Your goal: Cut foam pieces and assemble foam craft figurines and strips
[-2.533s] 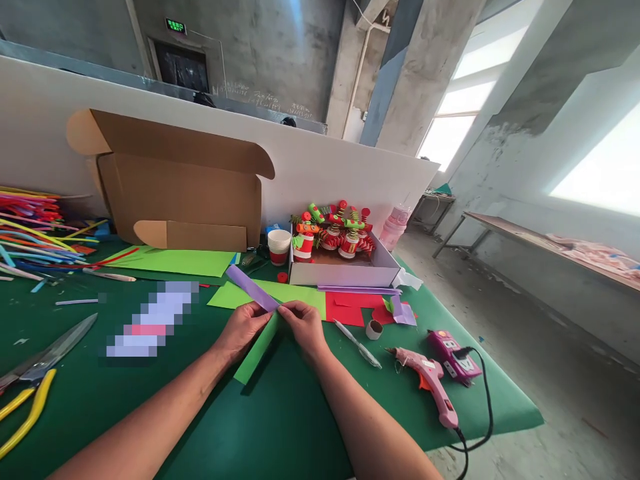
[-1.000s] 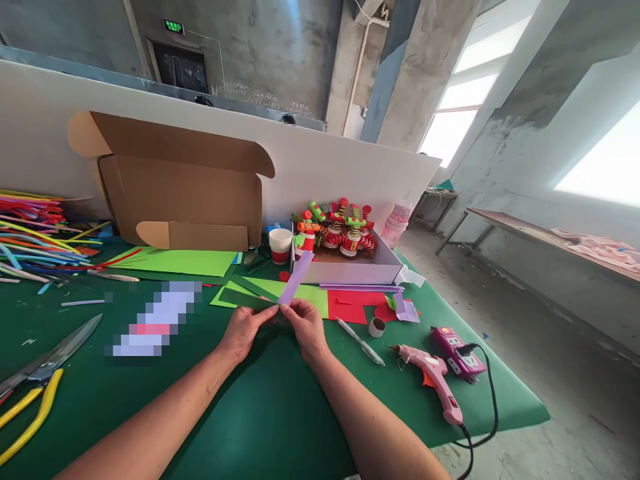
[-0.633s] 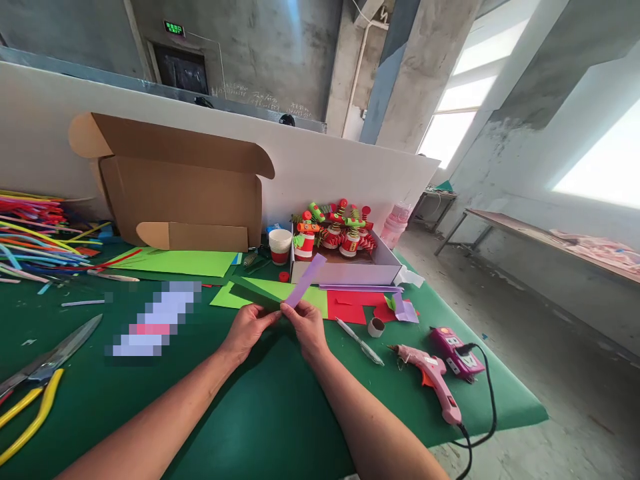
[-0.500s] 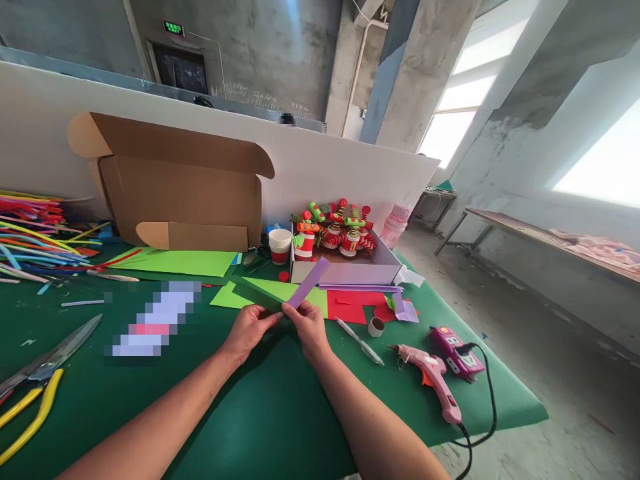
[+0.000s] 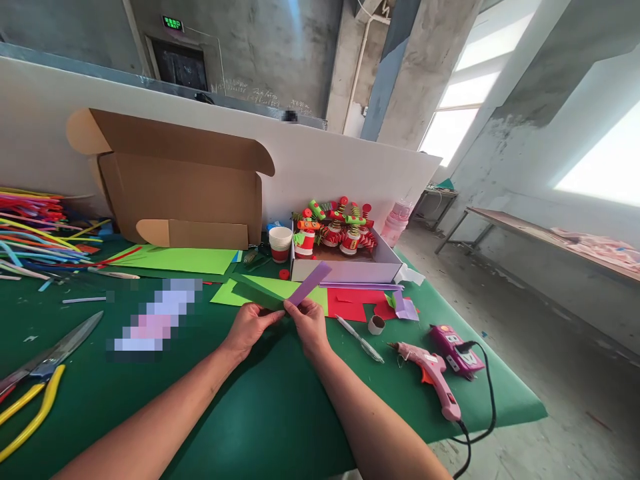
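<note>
Two paper strips meet at an angle between my hands, above the green tabletop. My left hand (image 5: 249, 329) is closed in a pinch on the dark green paper strip (image 5: 257, 293), which points up and to the left. With thumb and fingers, my right hand (image 5: 309, 323) grips the purple paper strip (image 5: 311, 283), which slants up to the right. The strips' near ends come together at my fingertips, and my fingers hide the exact join. Behind them lies a light green paper sheet (image 5: 223, 293), with red paper (image 5: 347, 308) to its right.
To the right lie a pen (image 5: 360, 339), a small paper ring (image 5: 376, 325), a pink glue gun (image 5: 431, 372) and a corded purple box (image 5: 457, 351). Large scissors (image 5: 47, 365) lie left. Farther back stand paper cups (image 5: 280, 244), a box of red-green figures (image 5: 345, 271) and an open cardboard box (image 5: 185, 193).
Both hands keep their hold on the strips, almost still. The green strip has turned slightly, showing more of its face. The camera view has shifted a little.
</note>
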Available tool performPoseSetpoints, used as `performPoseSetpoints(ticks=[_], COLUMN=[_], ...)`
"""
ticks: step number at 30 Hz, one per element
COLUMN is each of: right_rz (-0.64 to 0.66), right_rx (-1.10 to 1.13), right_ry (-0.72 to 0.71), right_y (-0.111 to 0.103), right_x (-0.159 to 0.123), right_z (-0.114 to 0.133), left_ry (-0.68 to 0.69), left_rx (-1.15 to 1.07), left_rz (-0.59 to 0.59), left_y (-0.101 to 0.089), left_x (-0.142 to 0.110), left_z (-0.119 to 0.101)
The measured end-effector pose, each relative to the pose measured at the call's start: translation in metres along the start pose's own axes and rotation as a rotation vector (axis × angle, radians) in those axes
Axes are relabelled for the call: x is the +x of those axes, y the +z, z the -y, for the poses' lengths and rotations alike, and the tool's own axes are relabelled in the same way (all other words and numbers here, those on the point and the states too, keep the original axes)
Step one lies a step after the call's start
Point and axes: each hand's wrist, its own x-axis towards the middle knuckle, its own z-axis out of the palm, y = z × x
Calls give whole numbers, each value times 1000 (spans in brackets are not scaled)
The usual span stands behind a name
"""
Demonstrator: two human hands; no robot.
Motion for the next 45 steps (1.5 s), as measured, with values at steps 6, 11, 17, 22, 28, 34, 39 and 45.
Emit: performPoseSetpoints(ticks=[6, 11, 17, 22, 28, 34, 39, 45], right_rz=[69, 127, 64, 89, 78, 70, 32, 80], right_rx=[2, -95, -160, -99, -13, 27, 53, 68], right_ry=[20, 67, 0, 18, 37, 68, 79, 136], right_y=[1, -1, -3, -2, -4, -4, -4, -5], right_x=[1, 1, 2, 1, -1, -1, 1, 1], right_z=[-2, -2, 0, 3, 10, 11, 9, 8], left_ry=[-10, -34, -8, 44, 33, 39, 39, 36], left_rx=[-133, -172, -184, -54, 120, 109, 116, 139], left_rz=[-105, -95, -86, -98, -22, -55, -70, -25], left_y=[-10, -9, -7, -9, -8, -9, -10, -10], left_x=[8, 8, 7, 6, 2, 4, 6, 5], left_z=[7, 7, 9, 7, 4, 3, 3, 1])
